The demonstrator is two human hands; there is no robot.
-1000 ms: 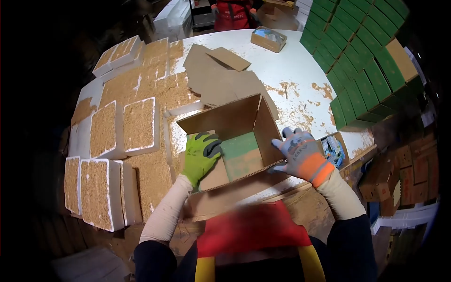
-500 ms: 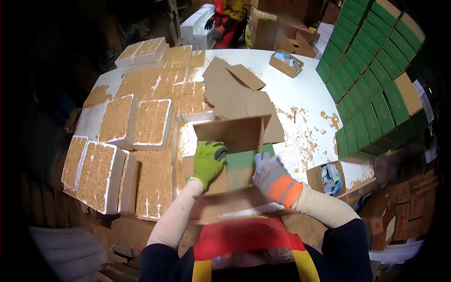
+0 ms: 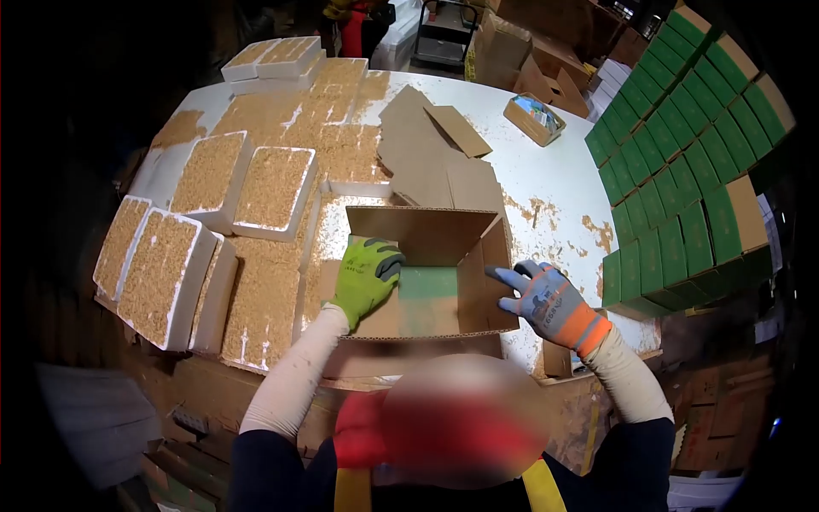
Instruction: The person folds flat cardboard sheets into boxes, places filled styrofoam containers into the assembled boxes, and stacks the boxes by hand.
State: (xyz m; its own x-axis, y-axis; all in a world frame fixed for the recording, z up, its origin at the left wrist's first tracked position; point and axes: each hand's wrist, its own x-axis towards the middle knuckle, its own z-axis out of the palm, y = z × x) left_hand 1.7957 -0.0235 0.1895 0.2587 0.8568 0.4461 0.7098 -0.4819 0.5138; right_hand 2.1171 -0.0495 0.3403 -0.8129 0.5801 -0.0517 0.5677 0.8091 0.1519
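Note:
An open cardboard box (image 3: 424,236) stands in front of me at the table's near side, its walls raised and a green patch (image 3: 429,282) showing on its floor. My left hand (image 3: 365,277), in a lime-green glove with dark fingertips, is curled over the box's left side. What its palm touches is hidden. Just outside the right wall (image 3: 488,282) is my right hand (image 3: 546,299), in a grey and orange glove. Its fingers are spread and nothing is in them; I cannot tell whether the fingertips touch the cardboard.
White trays filled with tan crumbly material (image 3: 273,192) cover the table's left side. Flat cardboard sheets (image 3: 426,158) lie behind the box. Green boxes (image 3: 674,188) are stacked at right. Small boxes of packets (image 3: 535,119) sit on the table. Another person (image 3: 351,30) stands at the back.
My right hand has moved outward from the box's right edge, and its fingers have spread. The box's right wall now shows broadside. My left hand stays at the left side, while the view has shifted.

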